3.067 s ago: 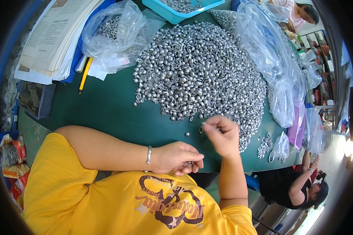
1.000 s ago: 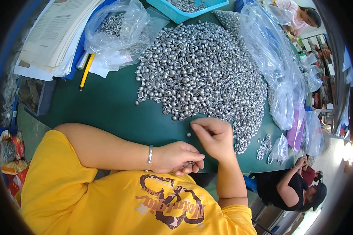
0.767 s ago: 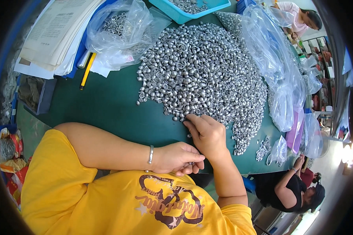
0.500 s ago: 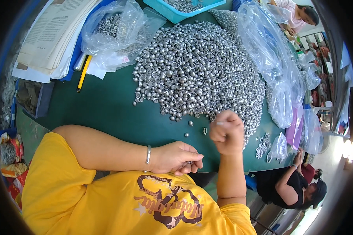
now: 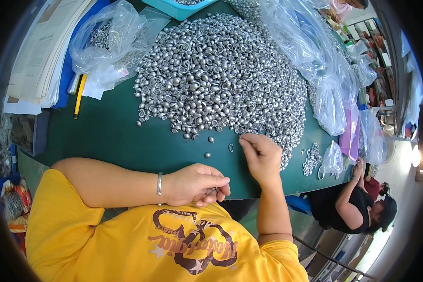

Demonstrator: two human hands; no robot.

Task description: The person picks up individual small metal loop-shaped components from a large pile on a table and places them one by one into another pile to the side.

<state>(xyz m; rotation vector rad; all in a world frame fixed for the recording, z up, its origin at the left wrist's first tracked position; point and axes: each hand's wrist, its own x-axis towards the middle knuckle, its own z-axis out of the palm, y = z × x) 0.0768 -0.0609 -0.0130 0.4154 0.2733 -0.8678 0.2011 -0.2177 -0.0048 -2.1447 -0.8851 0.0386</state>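
A broad heap of small, hollow, domed silver metal pieces (image 5: 216, 75) covers the middle of the green table. My left hand (image 5: 192, 185), a silver bangle at its wrist, is closed in front of me with palm turned inward. A small metal piece (image 5: 214, 189) shows between its curled fingers; whether more are behind it is hidden. At the heap's near edge is my right hand (image 5: 263, 157), thumb and forefinger pinched together. What lies between those fingertips is too small to make out. Just left of it rest a loose metal ring (image 5: 231, 147) and two stray domed pieces.
Clear plastic bags (image 5: 315, 61) line the right side, beside a purple tray (image 5: 350, 131). Ring-like metal parts (image 5: 311, 160) lie at right. At left are a bag of rings (image 5: 108, 42), a yellow pen-like tool (image 5: 80, 96) and papers (image 5: 44, 56). Another person (image 5: 357, 207) sits at right.
The whole view has shifted, so the table appears further left and up. My right hand, blurred and curled before, now reaches thumb and forefinger to the heap's edge. My left hand stays closed.
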